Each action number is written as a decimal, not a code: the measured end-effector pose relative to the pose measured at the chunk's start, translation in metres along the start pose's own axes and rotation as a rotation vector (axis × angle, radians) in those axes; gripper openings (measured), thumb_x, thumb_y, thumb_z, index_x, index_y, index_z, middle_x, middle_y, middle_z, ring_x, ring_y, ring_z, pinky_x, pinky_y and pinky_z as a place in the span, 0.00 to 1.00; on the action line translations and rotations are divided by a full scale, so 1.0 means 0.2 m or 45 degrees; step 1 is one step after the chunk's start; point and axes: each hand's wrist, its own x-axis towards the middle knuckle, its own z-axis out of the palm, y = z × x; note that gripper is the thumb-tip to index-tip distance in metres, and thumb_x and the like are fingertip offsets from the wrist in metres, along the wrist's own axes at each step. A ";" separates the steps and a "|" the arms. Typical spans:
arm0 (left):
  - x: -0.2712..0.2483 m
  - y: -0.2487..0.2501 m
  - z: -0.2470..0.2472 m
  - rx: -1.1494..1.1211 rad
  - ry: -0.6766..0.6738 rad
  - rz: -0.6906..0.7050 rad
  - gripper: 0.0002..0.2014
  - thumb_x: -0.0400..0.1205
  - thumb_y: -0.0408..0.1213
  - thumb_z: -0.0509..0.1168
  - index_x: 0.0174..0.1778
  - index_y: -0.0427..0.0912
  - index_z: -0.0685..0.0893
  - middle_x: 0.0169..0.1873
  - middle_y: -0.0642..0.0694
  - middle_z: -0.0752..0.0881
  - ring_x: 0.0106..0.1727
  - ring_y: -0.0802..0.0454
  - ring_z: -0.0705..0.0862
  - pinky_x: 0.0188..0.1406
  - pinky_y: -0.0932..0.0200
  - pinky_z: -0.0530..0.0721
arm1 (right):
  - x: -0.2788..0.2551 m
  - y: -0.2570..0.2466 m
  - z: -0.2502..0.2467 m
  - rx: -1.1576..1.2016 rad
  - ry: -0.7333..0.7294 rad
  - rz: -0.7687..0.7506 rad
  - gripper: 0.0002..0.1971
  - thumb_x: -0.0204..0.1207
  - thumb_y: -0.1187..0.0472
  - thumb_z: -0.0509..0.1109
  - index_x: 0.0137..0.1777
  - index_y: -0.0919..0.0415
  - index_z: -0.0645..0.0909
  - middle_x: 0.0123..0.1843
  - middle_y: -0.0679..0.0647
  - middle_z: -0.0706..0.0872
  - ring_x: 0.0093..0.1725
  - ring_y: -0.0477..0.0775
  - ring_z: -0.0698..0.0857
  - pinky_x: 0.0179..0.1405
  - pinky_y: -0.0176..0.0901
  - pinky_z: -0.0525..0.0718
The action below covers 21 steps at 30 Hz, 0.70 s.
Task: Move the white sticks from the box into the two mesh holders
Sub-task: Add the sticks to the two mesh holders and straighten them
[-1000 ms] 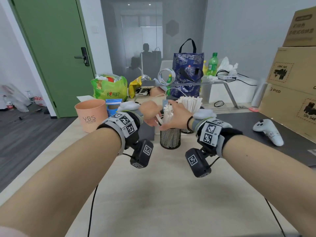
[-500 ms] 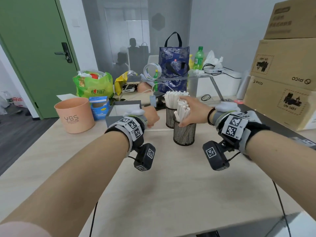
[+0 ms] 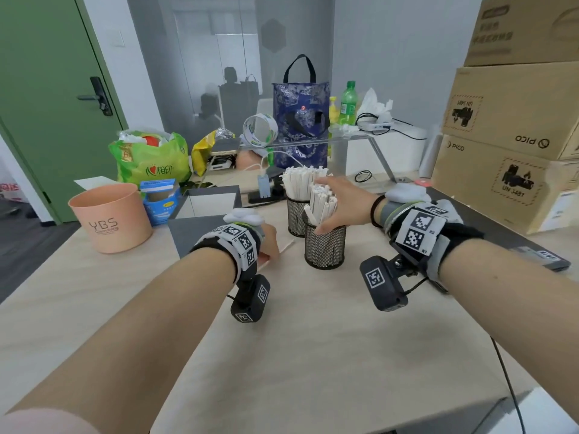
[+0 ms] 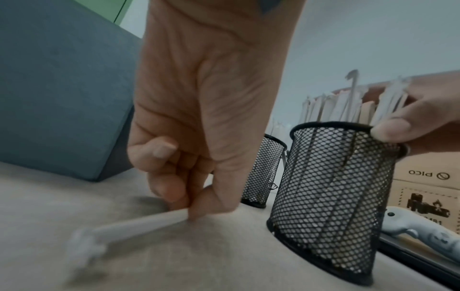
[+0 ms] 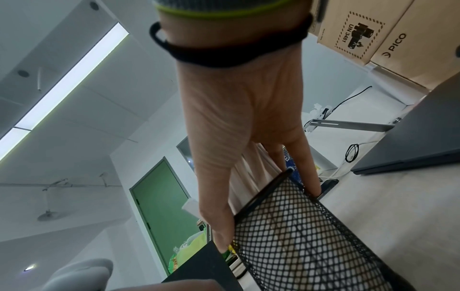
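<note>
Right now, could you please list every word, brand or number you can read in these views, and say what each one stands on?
"YBS": pink cup; the smaller line beneath is too blurred.
"PICO": lower cardboard box, front face; it appears mirrored on the adjoining face.
"UN 3481": same box, inside the dashed stamp.
Upper cardboard box: print too blurred.
Green bag: red-and-white characters, not legible.
Blue carton: text too small.

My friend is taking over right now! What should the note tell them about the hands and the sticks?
Left hand: pinches one stray white stick lying on the table.
Right hand: cups the stick bundle in the near mesh holder, thumb at its rim.
Far mesh holder: packed with sticks.
Grey box: stands left of the holders; its inside is out of sight.
Done: both holders loaded.
Left: lift the stray stick into a holder, then check the box.
</note>
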 end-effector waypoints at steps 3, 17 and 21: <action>-0.04 -0.02 -0.01 0.030 -0.037 0.017 0.16 0.75 0.43 0.66 0.22 0.42 0.75 0.20 0.48 0.76 0.27 0.50 0.75 0.38 0.62 0.74 | 0.00 -0.02 0.02 -0.009 0.034 0.036 0.56 0.57 0.46 0.83 0.82 0.55 0.56 0.82 0.57 0.60 0.81 0.56 0.63 0.80 0.47 0.64; -0.15 -0.29 -0.21 -0.998 0.593 0.149 0.05 0.81 0.31 0.63 0.41 0.35 0.81 0.39 0.36 0.88 0.31 0.49 0.86 0.36 0.54 0.90 | 0.11 -0.19 0.14 -0.003 0.292 0.169 0.27 0.73 0.59 0.69 0.73 0.63 0.71 0.71 0.66 0.77 0.70 0.65 0.76 0.68 0.50 0.76; -0.19 -0.30 -0.24 -1.425 0.944 0.348 0.02 0.81 0.28 0.63 0.46 0.38 0.79 0.41 0.39 0.86 0.30 0.52 0.87 0.34 0.50 0.91 | 0.14 -0.27 0.18 0.049 0.264 0.132 0.28 0.75 0.61 0.68 0.75 0.63 0.68 0.73 0.66 0.73 0.72 0.64 0.74 0.68 0.48 0.73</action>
